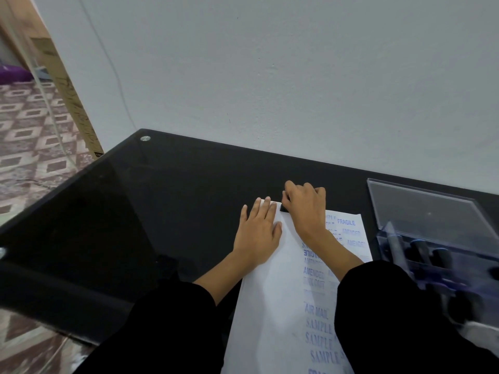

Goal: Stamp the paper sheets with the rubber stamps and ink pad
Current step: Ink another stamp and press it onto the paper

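Over on the right side of the black glass table (162,198) sits a clear plastic box (391,238), its lid (424,209) tipped open toward the wall. Inside it are dark-handled stamps (442,259), blurred, so I cannot tell how many.

Now the writing. The paper sheet (270,292) runs from the near edge up the middle of the table, and its right half is crowded with blue prints. FRAGILE is up at the far end, AMENDED below it more than once, then AIR MAIL, then SAMPLE repeated toward the near edge. Several prints between them are too smeared to read. The left half of the sheet is plain white.

The left hand (258,233) lies flat on the far left part of the sheet, fingers straight and close together, thumb out to the side. Just beside its fingertips, the right hand (306,206) has its fingers curled and clamped on a small black rubber stamp (283,208), down at the sheet's far edge. Both sleeves are black.

Far left, a cardboard carton (67,95) leans by the wall, its print unreadable.
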Available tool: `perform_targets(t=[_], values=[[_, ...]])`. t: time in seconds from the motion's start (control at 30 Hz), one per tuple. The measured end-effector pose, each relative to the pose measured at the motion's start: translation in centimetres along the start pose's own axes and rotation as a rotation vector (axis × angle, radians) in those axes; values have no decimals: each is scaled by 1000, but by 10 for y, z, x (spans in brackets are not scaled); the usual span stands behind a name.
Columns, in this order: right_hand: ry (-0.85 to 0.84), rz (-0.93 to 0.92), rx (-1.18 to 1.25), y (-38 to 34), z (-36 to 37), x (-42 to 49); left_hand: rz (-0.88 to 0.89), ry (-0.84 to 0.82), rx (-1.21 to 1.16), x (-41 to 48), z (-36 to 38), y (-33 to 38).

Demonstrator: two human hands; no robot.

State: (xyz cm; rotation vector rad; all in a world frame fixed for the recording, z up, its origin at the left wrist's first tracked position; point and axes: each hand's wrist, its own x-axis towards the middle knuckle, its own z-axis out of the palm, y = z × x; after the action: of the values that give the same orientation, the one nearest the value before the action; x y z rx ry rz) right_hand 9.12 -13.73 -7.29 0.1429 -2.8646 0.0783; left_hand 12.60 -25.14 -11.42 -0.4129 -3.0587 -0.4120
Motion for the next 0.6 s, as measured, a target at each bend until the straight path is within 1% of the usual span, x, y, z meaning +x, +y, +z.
perform_targets(t=[0.6], values=[[33,-24,127,-3,3,-16,-10,-5,-6,2,2,0]])
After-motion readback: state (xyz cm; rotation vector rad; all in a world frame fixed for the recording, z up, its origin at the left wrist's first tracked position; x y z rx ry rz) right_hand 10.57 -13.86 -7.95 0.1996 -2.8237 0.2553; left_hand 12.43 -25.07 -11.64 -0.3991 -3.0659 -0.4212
